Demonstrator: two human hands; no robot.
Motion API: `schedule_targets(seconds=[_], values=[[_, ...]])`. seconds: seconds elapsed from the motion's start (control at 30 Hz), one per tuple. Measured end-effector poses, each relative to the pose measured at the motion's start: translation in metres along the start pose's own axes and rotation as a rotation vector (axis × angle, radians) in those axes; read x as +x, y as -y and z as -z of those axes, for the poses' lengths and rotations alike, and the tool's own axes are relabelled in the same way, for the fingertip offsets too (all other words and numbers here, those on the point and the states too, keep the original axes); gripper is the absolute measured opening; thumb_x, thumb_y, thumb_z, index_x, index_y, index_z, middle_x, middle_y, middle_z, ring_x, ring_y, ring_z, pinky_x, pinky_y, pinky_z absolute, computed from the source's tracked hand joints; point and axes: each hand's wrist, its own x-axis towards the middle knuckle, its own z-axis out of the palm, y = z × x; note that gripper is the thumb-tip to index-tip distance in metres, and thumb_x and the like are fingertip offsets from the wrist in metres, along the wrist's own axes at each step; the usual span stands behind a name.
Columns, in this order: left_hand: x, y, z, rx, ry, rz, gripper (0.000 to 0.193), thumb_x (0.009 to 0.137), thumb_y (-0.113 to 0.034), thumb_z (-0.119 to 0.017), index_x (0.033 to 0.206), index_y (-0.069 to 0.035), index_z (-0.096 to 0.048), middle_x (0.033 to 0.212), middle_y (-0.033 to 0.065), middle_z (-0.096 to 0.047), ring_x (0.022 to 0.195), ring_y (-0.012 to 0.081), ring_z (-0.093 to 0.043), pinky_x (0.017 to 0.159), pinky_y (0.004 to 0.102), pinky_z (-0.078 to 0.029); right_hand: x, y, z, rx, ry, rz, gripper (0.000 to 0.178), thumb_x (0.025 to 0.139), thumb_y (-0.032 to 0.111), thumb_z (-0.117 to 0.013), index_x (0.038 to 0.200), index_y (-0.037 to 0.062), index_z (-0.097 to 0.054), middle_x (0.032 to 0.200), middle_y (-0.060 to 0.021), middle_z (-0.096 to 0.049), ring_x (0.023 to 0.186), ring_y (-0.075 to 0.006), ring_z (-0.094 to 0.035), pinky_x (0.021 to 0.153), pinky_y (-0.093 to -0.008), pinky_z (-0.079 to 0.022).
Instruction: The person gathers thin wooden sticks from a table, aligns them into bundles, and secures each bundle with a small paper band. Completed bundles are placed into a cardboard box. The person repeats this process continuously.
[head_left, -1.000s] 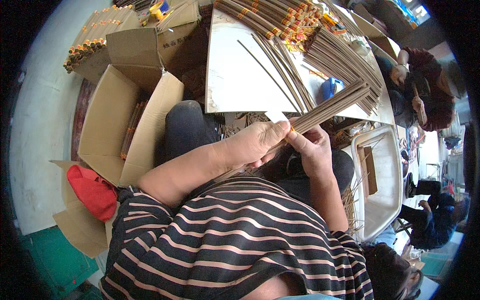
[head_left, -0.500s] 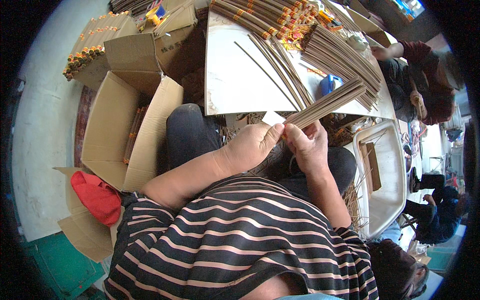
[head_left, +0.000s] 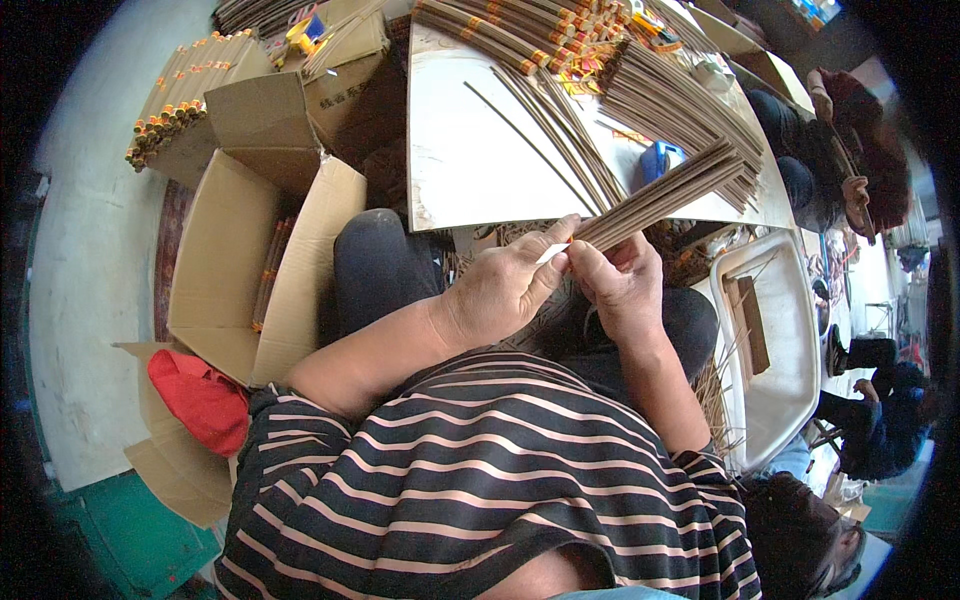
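Note:
A bundle of thin brown incense sticks [head_left: 672, 195] slants up and right over the table's near edge. My right hand [head_left: 624, 285] is closed round its lower end, the thumb pressed on top. A small white paper strip [head_left: 551, 253] with a bit of orange beside it shows at that end. Closed on the strip with thumb and fingers, my left hand [head_left: 497, 288] touches the bundle's end. Loose incense sticks [head_left: 560, 145] lie on the white table [head_left: 450, 170] just beyond, and a larger pile of sticks [head_left: 680, 115] lies to their right.
Banded bundles [head_left: 500, 30] are stacked at the table's back, near a blue object [head_left: 660, 160]. An open cardboard box [head_left: 215, 270] stands left, beside a red cloth [head_left: 198, 400]. A white tub [head_left: 795, 370] is at right. Another person's hand [head_left: 855, 190] shows at far right.
My left hand has turned, its fingers now extending over the bundle's end. The white paper strip looks narrower and tilted. The bundle has shifted slightly right and up.

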Motion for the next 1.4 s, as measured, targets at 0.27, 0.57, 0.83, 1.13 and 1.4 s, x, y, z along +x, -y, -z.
schedule_targets(seconds=[0.27, 0.57, 0.83, 1.13, 1.4], values=[[-0.001, 0.009, -0.005, -0.005, -0.037, -0.108, 0.04, 0.093, -0.011, -0.043, 0.131, 0.001, -0.035, 0.12, 0.0237, -0.051, 0.108, 0.0299, -0.055, 0.089, 0.0325, -0.046, 0.0, 0.0, 0.001, 0.003, 0.005, 0.004, 0.026, 0.082, 0.008, -0.063, 0.102, -0.0036, -0.05, 0.092, -0.007, -0.06, 0.081, -0.0117, -0.057, 0.075, -0.0265, -0.048], [0.001, 0.006, -0.007, 0.108, -0.067, -0.209, 0.055, 0.087, -0.007, -0.052, 0.135, 0.001, -0.027, 0.111, 0.0267, -0.053, 0.097, 0.0355, -0.059, 0.081, 0.0353, -0.051, 0.001, 0.003, 0.003, 0.035, 0.018, 0.0, 0.026, 0.083, 0.01, -0.063, 0.102, -0.0029, -0.051, 0.09, -0.0063, -0.06, 0.08, -0.0113, -0.057, 0.073, -0.0256, -0.048], [0.0, 0.014, -0.013, 0.244, -0.066, -0.237, 0.073, 0.081, -0.002, -0.058, 0.14, 0.0, -0.014, 0.106, 0.0252, -0.051, 0.09, 0.0369, -0.059, 0.076, 0.0366, -0.052, 0.006, 0.005, 0.009, -0.035, 0.037, -0.036, 0.026, 0.084, 0.018, -0.065, 0.097, -0.001, -0.053, 0.08, -0.0049, -0.059, 0.063, -0.0073, -0.053, 0.053, -0.021, -0.044], [0.005, 0.024, -0.014, 0.502, 0.001, -0.215, 0.077, 0.079, 0.0, -0.057, 0.14, 0.002, -0.011, 0.1, 0.0233, -0.049, 0.086, 0.035, -0.056, 0.076, 0.0367, -0.05, 0.019, 0.007, 0.02, -0.111, 0.115, 0.015, 0.037, 0.082, 0.031, -0.067, 0.095, -0.0003, -0.052, 0.072, -0.004, -0.056, 0.054, -0.0074, -0.05, 0.044, -0.0203, -0.041], [0.01, 0.023, -0.013, 0.475, -0.069, -0.283, 0.068, 0.082, -0.008, -0.054, 0.137, 0.007, -0.017, 0.091, 0.0218, -0.051, 0.075, 0.0321, -0.059, 0.064, 0.0368, -0.052, 0.023, 0.013, 0.02, -0.159, 0.169, 0.044, 0.035, 0.079, 0.024, -0.069, 0.098, -0.0009, -0.054, 0.072, -0.0037, -0.057, 0.054, -0.0069, -0.052, 0.042, -0.0195, -0.043]])
